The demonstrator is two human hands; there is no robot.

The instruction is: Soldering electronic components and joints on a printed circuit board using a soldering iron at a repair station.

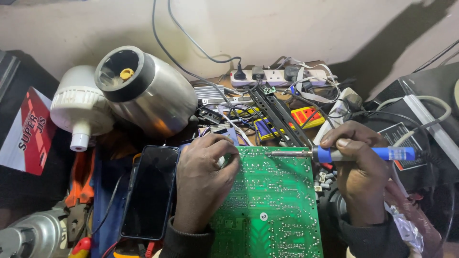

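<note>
Gripping a blue-handled soldering iron [344,154], the right hand [358,177] has its fingers curled tight around the grip, the metal tip lying over the top edge of the green printed circuit board [272,205] at lower centre. The left hand [203,184] rests on the board's left edge, fingers bent together. A black smartphone [150,191] lies just left.

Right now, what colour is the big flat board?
Green circuit board, best in the head view.

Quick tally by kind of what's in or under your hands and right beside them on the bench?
Green circuit board: 1
Blue-handled soldering iron: 1
Black phone: 1
Steel jar: 1
White power strip: 1
Total: 5
</note>
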